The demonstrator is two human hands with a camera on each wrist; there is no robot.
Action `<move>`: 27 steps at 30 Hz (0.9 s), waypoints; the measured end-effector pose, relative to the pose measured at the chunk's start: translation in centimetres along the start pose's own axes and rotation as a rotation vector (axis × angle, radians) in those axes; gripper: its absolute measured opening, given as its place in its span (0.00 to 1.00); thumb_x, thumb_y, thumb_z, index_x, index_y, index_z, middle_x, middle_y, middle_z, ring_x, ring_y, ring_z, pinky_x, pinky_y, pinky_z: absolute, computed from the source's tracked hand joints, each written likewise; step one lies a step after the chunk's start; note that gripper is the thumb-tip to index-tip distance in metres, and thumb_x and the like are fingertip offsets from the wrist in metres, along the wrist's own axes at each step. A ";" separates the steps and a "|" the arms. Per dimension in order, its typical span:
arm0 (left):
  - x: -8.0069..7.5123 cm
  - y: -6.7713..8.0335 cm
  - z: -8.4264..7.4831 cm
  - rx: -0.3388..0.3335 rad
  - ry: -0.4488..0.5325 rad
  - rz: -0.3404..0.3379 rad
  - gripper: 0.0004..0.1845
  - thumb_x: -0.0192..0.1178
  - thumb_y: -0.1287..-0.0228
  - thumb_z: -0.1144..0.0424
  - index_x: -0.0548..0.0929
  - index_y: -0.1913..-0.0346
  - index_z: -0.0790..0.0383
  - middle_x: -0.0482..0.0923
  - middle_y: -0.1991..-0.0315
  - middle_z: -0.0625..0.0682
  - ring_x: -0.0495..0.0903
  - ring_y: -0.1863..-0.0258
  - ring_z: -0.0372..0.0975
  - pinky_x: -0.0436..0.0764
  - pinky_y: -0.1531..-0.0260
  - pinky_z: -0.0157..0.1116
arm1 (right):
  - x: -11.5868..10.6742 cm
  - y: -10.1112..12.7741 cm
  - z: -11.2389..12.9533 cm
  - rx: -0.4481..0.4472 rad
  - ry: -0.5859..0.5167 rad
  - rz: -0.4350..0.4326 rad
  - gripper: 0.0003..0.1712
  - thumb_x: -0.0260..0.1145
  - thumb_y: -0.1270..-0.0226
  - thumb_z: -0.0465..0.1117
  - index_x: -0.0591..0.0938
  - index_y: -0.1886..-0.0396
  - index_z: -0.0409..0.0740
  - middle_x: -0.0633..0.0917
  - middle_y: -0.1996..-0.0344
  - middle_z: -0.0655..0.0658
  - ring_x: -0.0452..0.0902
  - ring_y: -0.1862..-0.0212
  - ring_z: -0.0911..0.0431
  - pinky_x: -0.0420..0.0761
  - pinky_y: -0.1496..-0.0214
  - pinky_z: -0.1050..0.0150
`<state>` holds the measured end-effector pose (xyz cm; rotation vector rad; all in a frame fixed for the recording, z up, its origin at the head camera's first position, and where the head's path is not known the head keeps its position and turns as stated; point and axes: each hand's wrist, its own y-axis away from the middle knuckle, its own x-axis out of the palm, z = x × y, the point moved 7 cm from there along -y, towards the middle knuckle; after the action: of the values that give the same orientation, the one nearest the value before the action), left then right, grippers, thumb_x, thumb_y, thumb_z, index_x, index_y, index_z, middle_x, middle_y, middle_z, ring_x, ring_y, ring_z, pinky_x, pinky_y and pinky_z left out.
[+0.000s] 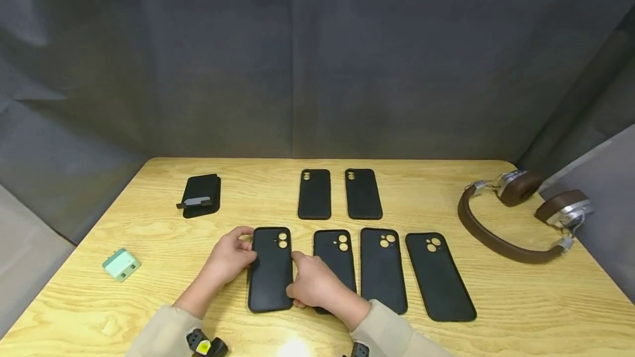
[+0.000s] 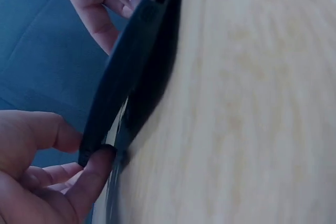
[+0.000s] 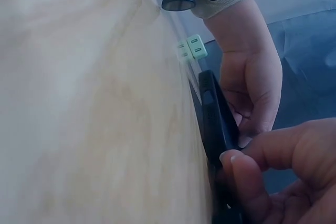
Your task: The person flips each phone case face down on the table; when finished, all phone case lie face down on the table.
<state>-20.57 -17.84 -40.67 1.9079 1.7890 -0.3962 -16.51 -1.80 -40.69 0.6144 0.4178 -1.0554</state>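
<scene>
Left hand (image 1: 229,258) gripping the left long edge of a black phone case (image 1: 270,269), thumb hooked over the top corner and fingers curled along the side. Right hand (image 1: 313,285) clamping the opposite long edge near the lower half, thumb pressing on the rim. Holding the case between both hands at the near left of the bench (image 1: 149,225), leftmost in a front row of four, camera cutout pointing away from the person. Judging from the left wrist view, lifting or tilting that case (image 2: 128,72) slightly off the wood, a thin gap showing under one end; fingertips (image 2: 94,174) pinching its corner. Showing the same in the right wrist view: case (image 3: 215,119) standing on edge against the wood, right thumb (image 3: 247,182) bearing on the rim, left hand (image 3: 252,77) wrapping the far side.

Seeming to be at the stage of picking up or straightening this one case, grip already made on both sides. Calling next for an even lift or slide with both hands, keeping clear of the neighbouring case (image 1: 335,260) lying just beside and partly under the right hand.

Lying further off: two more cases (image 1: 314,193) in a back row, a dark wallet-like pouch (image 1: 200,196), a mint charger (image 1: 121,264), brown headphones (image 1: 516,214).
</scene>
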 end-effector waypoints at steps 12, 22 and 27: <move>-2.1 0.3 -1.0 0.036 0.195 0.009 0.26 0.58 0.41 0.72 0.67 0.38 0.68 0.75 0.64 0.58 0.74 0.73 0.39 0.76 0.73 0.34 | 0.9 -1.0 1.2 -0.006 0.017 -0.009 0.38 0.63 0.45 0.29 0.60 0.34 0.30 0.78 0.91 0.48 0.74 0.88 0.57 0.70 0.82 0.67; -2.4 0.3 -2.5 0.067 0.112 -0.029 0.25 0.59 0.41 0.69 0.70 0.40 0.67 0.75 0.62 0.58 0.74 0.71 0.38 0.75 0.71 0.32 | 1.4 -2.1 1.3 0.026 0.025 0.005 0.38 0.64 0.45 0.31 0.62 0.34 0.33 0.79 0.91 0.48 0.75 0.88 0.57 0.72 0.80 0.67; -1.9 0.2 -3.5 0.095 0.027 -0.033 0.24 0.59 0.41 0.67 0.71 0.40 0.66 0.75 0.61 0.60 0.76 0.66 0.42 0.75 0.69 0.33 | 1.6 -2.3 1.5 0.021 0.067 0.020 0.38 0.64 0.44 0.32 0.62 0.33 0.34 0.78 0.92 0.49 0.74 0.89 0.59 0.72 0.80 0.69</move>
<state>-21.02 -17.59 -36.69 1.9583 1.8520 -0.4768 -17.81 -4.64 -41.12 0.6727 0.4587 -1.0230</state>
